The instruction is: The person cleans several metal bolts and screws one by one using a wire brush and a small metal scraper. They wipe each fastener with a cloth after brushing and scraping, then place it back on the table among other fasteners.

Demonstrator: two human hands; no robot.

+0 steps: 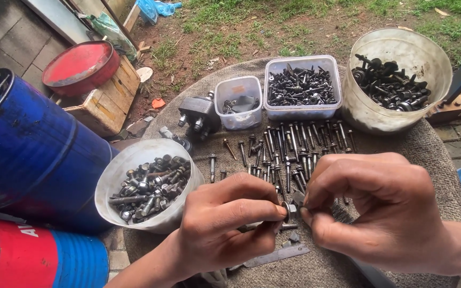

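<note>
My left hand (225,224) and my right hand (380,208) meet over a round table covered in grey-brown cloth (433,154). Between their fingertips sits a small dark bolt with a nut (293,208); both hands pinch it, the left on the bolt, the right on the nut end. Under and behind the hands lie several dark bolts in rows (289,152) on the cloth. A flat metal strip (276,256) lies just below my left hand.
A white bucket of bolts (134,160) stands at the left, another bucket (428,53) at the back right. A clear box of dark screws (302,112), a small clear tub (238,106) and a black metal part (199,114) stand behind. Blue drums (28,149) stand left.
</note>
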